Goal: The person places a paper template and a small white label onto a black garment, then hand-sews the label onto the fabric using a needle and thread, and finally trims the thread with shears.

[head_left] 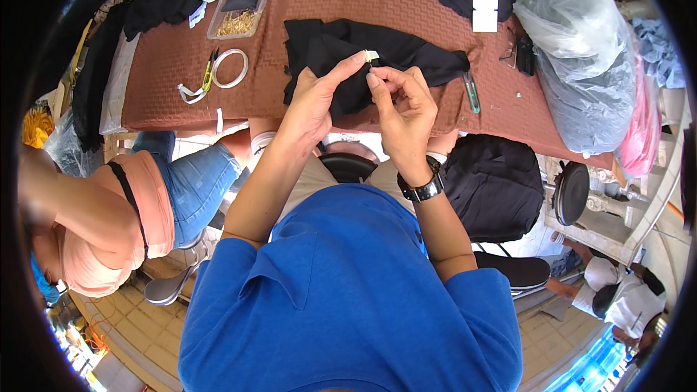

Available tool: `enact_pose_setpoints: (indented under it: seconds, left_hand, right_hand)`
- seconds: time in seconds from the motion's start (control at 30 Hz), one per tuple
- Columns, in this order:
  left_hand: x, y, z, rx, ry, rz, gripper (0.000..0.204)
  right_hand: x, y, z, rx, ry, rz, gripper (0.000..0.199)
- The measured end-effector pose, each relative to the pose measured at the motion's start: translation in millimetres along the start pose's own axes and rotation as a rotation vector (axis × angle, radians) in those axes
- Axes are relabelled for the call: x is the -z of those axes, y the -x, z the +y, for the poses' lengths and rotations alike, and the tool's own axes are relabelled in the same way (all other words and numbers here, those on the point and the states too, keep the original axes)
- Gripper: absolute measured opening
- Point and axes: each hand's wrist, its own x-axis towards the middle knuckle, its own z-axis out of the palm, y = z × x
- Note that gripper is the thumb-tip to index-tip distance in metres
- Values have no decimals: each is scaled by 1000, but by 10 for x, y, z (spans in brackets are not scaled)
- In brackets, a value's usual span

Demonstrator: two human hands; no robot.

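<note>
A black piece of fabric (421, 51) lies bunched on the brown-covered table in front of me. Above it, my left hand (314, 105) is closed, its thumb and fingers pinching a small white tag (372, 55) at the fingertips. My right hand (408, 105), with a dark watch on its wrist, meets it there, thumb and forefinger pressed together. Something tiny and thin seems to be between those right fingertips, too small to name. Both hands' fingertips nearly touch at the tag.
Left of the fabric are a clear box (239, 6) of small gold-coloured pieces, yellow snips (209, 72) and a white ring (231, 68). A green-handled tool (473, 94) lies right. Plastic bags (577, 58) fill the right end. A person in a peach top (116, 225) sits left.
</note>
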Motion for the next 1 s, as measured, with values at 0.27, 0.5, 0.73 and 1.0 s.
enact_pose_setpoints:
  seconds: [0.27,0.5,0.73,1.0]
  left_hand:
    - [8,-20,-10,12,28,14,21]
    - [13,-37,-27,-7,-5,-3,22]
    - [17,-48,-29,2,-63,-10,23]
    - [5,-55,-37,-1,-52,-5,22]
  right_hand:
    - [8,-14,16,21,28,3,14]
    - [9,-22,49,-30,-25,1,13]
    - [23,-29,78,-54,-43,0,12]
    - [13,-31,71,-85,-99,2,11]
